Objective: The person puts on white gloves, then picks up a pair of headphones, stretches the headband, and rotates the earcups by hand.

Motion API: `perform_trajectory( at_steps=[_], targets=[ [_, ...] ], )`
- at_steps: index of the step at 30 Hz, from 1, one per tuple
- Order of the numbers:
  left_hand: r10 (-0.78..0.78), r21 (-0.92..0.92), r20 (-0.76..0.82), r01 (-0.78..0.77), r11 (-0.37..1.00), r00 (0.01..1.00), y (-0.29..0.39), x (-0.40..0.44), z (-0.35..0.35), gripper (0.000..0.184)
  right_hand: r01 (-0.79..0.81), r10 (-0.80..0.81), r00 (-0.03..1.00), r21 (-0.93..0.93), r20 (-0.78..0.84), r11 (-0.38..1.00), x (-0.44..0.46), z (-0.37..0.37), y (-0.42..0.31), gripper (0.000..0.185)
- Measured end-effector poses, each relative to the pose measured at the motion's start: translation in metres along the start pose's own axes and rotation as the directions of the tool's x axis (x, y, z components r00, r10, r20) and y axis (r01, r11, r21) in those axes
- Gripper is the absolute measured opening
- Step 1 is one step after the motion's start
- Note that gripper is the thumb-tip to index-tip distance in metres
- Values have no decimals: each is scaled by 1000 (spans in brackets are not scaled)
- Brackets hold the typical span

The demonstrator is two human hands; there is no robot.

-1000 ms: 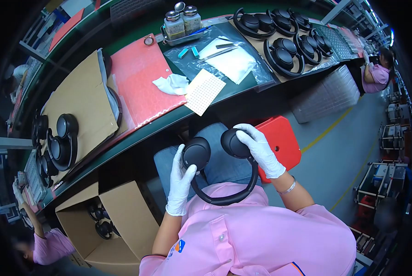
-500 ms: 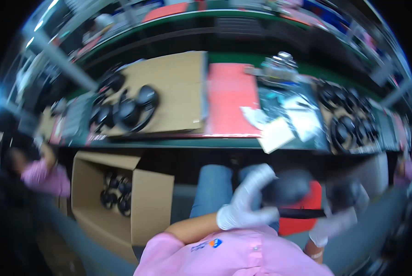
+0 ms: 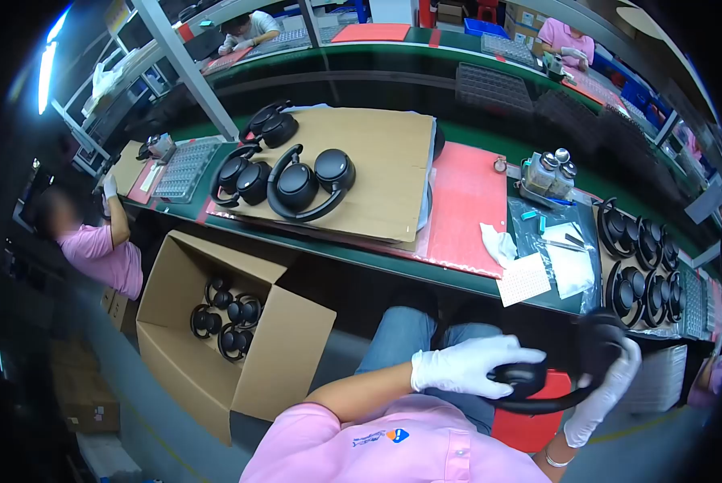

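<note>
Both gloved hands hold one black over-ear headphone (image 3: pixel 552 402) above my lap. My left hand (image 3: pixel 472 366) grips the ear cup on the left, its fingers over the top. My right hand (image 3: pixel 606 394) is around the other ear cup, which is blurred and raised, with the headband curving low between them. On the bench, three headphones lie on a brown cardboard sheet (image 3: pixel 377 173); the nearest pair (image 3: pixel 298 187) has its cups up. An open carton (image 3: pixel 288 354) at the lower left has several black headphones (image 3: pixel 233 310) inside.
A red mat (image 3: pixel 469 209), glass bottles in a tray (image 3: pixel 548 193), a white cloth (image 3: pixel 499 244) and a sticker sheet (image 3: pixel 525 279) lie on the bench. Several headphones (image 3: pixel 622 294) stand at its right. A red stool (image 3: pixel 530 427) is beside my legs. Co-workers sit left, right and across.
The view has turned left, bringing the carton and cardboard sheet nearer the middle. The headphone stays in both hands but is now turned, with its right cup higher.
</note>
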State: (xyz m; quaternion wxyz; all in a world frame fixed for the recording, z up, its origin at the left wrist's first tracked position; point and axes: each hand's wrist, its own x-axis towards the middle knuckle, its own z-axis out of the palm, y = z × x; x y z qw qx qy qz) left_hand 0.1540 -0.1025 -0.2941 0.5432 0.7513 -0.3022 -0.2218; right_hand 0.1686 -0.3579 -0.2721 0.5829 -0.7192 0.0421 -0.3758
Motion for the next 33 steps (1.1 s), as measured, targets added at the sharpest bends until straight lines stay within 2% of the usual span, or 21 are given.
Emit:
perform_trajectory(
  at_steps=[1,2,3,4,6,7,8,9,11,13,14,16,17,19,20,23,25,27,28,31,33],
  targets=[
    [2,3,9,-2,1000,1000,-15,3,8,69,-154,167,953,-69,254,986,-5,3,-3,26],
    [6,-180,42,1,984,999,-36,8,27,70,-282,332,814,-175,477,943,-6,5,-4,21],
    [15,-354,71,11,935,997,-48,11,42,71,-282,331,816,-175,474,943,-6,7,-2,21],
    [17,-350,73,10,937,997,-60,12,55,71,-268,341,733,-212,588,940,-4,10,1,21],
    [-54,-575,-121,-26,817,991,-73,13,74,65,-227,358,533,-279,766,933,-3,15,9,22],
    [-106,-675,-195,-55,736,975,-75,14,76,63,-234,366,548,-283,752,930,-5,18,12,22],
    [-97,-678,-164,-41,734,982,-80,13,76,63,-277,345,541,-225,767,934,-7,20,12,25],
    [-145,-650,-264,-65,757,954,-81,8,74,64,-318,330,546,-174,770,932,-10,20,12,28],
    [-163,-620,-360,-105,777,918,-84,6,67,69,-524,345,490,-47,801,851,-11,14,13,31],
    [-240,-655,-372,-70,752,897,-89,2,56,72,-74,182,557,-170,810,983,-7,9,13,32],
    [-336,-686,-381,-20,727,862,-92,-2,52,72,-83,217,627,-213,748,974,-4,4,17,32],
    [-326,-635,-409,-9,772,852,-73,1,35,73,-204,420,368,-369,830,907,-4,-7,23,32],
    [-307,-629,-376,2,777,874,-63,8,30,73,-216,431,404,-374,807,902,-7,-11,25,32],
    [-127,-278,-704,-106,955,699,-39,18,17,65,-464,506,489,-280,711,841,-13,-12,29,30],
    [-125,-274,-704,-104,956,699,-24,16,10,65,-568,544,507,-215,668,794,-14,-11,31,30],
    [184,-191,-551,-338,922,814,24,-3,-12,56,-612,598,506,-230,622,757,-19,-14,47,25],
    [368,-374,-327,-477,795,870,59,-5,-16,51,-631,623,467,-257,628,732,-21,-11,50,23],
    [600,-579,-145,-559,593,787,79,4,-14,54,-617,637,473,-288,608,733,-22,-3,47,23],
    [584,-565,-170,-564,602,794,87,2,-10,54,-610,643,482,-299,595,734,-23,2,47,23],
    [714,-700,-164,-590,402,681,98,0,-2,44,-640,625,475,-244,620,729,-32,9,54,23],
    [693,-764,-269,-587,270,669,97,-5,4,60,-651,617,477,-220,626,727,-36,11,58,23]
  ],
)
